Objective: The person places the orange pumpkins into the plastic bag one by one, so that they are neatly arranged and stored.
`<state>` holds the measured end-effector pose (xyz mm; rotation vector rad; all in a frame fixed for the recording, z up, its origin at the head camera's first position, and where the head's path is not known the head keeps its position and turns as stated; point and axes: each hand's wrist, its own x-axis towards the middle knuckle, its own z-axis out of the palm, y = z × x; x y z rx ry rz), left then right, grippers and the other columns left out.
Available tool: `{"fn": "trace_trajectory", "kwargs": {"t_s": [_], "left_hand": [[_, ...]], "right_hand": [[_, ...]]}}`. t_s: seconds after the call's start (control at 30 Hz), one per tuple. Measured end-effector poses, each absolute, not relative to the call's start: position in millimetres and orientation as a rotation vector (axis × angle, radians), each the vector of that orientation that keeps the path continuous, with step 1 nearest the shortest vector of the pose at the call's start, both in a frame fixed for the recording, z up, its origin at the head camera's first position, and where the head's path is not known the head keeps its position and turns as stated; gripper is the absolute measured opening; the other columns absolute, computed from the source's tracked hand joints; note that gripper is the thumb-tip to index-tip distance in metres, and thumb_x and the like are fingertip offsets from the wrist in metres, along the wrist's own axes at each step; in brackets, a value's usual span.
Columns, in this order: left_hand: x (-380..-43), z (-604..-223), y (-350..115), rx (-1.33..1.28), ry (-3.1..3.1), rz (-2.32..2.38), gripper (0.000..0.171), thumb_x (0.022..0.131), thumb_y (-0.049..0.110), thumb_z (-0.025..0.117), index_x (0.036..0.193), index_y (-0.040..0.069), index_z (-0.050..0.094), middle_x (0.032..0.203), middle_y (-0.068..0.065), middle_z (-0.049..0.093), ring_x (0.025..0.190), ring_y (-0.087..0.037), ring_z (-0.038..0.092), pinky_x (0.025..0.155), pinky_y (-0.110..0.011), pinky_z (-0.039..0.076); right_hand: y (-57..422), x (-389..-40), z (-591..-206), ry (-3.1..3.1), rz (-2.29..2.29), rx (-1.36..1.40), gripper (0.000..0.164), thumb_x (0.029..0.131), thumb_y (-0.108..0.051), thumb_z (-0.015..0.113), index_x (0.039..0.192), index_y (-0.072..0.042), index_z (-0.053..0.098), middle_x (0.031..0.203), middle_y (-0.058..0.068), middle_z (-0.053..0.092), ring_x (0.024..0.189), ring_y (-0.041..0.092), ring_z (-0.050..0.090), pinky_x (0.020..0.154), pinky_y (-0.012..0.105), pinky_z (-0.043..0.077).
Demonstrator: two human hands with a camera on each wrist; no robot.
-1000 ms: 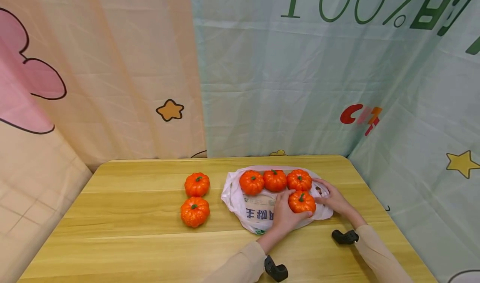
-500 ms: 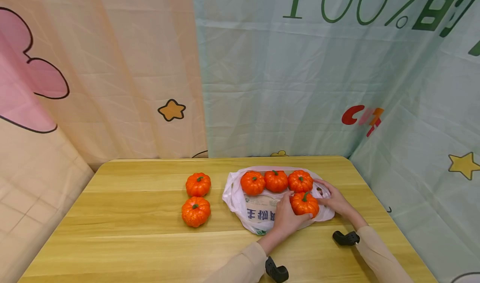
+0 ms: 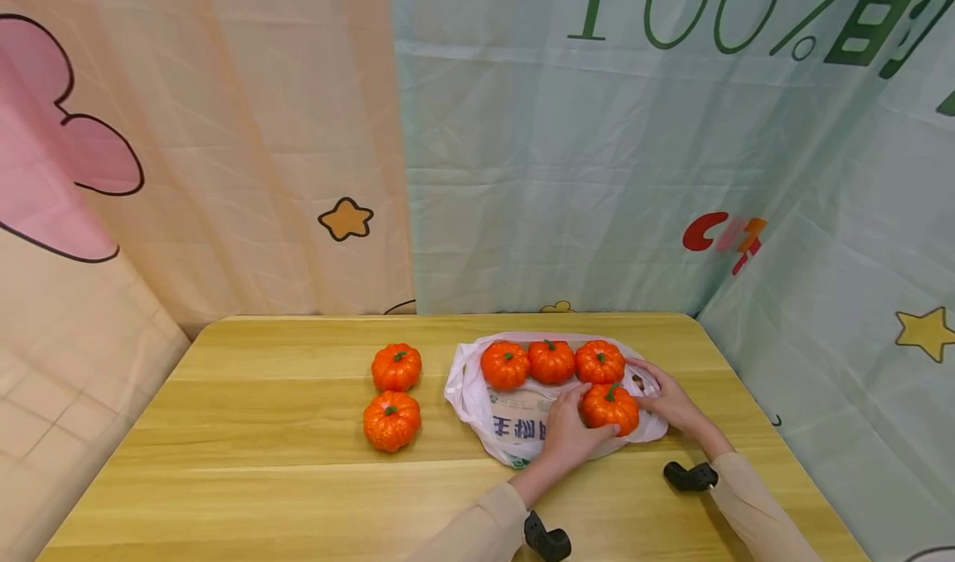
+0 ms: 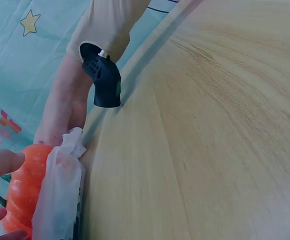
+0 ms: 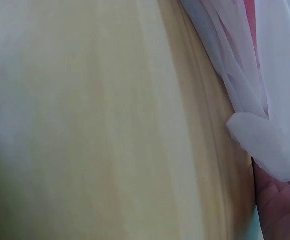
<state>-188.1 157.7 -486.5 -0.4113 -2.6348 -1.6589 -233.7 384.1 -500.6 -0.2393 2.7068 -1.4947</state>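
An orange toy-like pumpkin [image 3: 612, 410] with a green stem sits at the right front of a white plastic bag [image 3: 468, 396]. My left hand [image 3: 570, 433] holds it from the left, thumb at the front and fingers behind. In the left wrist view the pumpkin [image 4: 27, 185] lies between thumb and fingers, against the bag's white edge [image 4: 60, 195]. My right hand [image 3: 667, 396] grips the bag's right rim; in the right wrist view the plastic [image 5: 269, 145] hides most of the fingers. Along the bag's back stand a left pumpkin [image 3: 505, 366], a middle one [image 3: 550, 362] and a right one [image 3: 599, 361].
Two more pumpkins, a rear one [image 3: 396, 368] and a front one [image 3: 391, 421], stand on the wooden table [image 3: 246, 429] left of the bag. Printed curtains [image 3: 537, 172] hang behind and beside the table. Each wrist wears a black device, such as the right one [image 3: 690, 477].
The pumpkin at my left hand has shifted slightly right and toward the bag's front, sinking a little. Both hands stay nearly in place. The head view has drifted slightly.
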Motion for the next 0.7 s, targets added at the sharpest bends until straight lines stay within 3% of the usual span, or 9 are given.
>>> {"fn": "trace_trajectory", "kwargs": {"t_s": [0.23, 0.47, 0.7], "left_hand": [[-187, -479, 146, -0.393, -2.587, -1.732, 0.064, 0.072, 0.027, 0.083, 0.128, 0.010, 0.058, 0.129, -0.006, 0.059, 0.114, -0.026, 0.055, 0.097, -0.038, 0.047], [-183, -468, 125, -0.383, -2.535, -1.848, 0.064, 0.075, 0.026, 0.080, 0.132, 0.013, 0.054, 0.134, -0.005, 0.055, 0.125, -0.027, 0.049, 0.103, -0.048, 0.042], [-179, -455, 99, -0.415, -2.502, -1.887, 0.067, 0.076, 0.030, 0.079, 0.135, 0.014, 0.051, 0.134, -0.008, 0.054, 0.118, -0.032, 0.051, 0.089, -0.038, 0.049]], "right_hand": [[384, -234, -501, 2.709, -1.504, -0.253, 0.066, 0.082, 0.006, 0.063, 0.142, 0.005, 0.036, 0.150, 0.030, 0.029, 0.138, 0.047, 0.021, 0.109, 0.068, 0.018], [384, -233, -500, 2.710, -1.514, -0.285, 0.067, 0.081, 0.007, 0.064, 0.141, 0.006, 0.036, 0.149, 0.031, 0.030, 0.137, 0.049, 0.020, 0.108, 0.070, 0.016], [386, -235, -501, 2.687, -1.521, -0.274, 0.067, 0.081, 0.008, 0.062, 0.142, 0.007, 0.034, 0.150, 0.031, 0.027, 0.139, 0.050, 0.014, 0.109, 0.071, 0.011]]}}
